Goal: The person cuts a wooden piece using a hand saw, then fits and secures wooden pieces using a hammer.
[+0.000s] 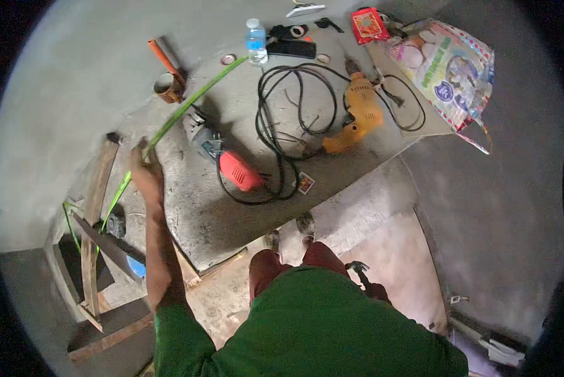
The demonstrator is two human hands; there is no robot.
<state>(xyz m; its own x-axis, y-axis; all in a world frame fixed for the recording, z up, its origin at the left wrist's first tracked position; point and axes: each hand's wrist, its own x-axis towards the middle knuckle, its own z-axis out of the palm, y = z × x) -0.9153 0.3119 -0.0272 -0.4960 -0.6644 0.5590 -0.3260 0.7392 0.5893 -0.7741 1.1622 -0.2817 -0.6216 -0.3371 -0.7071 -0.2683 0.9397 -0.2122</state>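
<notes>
My left hand (pixel 146 174) is closed around a long bright green strip (pixel 184 107), which runs up across the grey slab toward a water bottle (pixel 255 44) and down to the left past a wooden board. Low on the right, beside my leg, my right hand (pixel 376 291) is dark and partly hidden by my green shirt, with its fingers round the handle of a claw hammer (pixel 358 266). An angle grinder (pixel 238 169) with a red body lies right of my left hand. Beyond its coiled black cable rests a yellow drill (pixel 361 112).
An orange-handled tool stands by a brown mug (pixel 168 88) at the back left. A handsaw (pixel 109 247) and wooden boards (pixel 98 182) lie over an opening at left. A printed bag (pixel 452 72) and a red packet (pixel 369 26) sit at the back right.
</notes>
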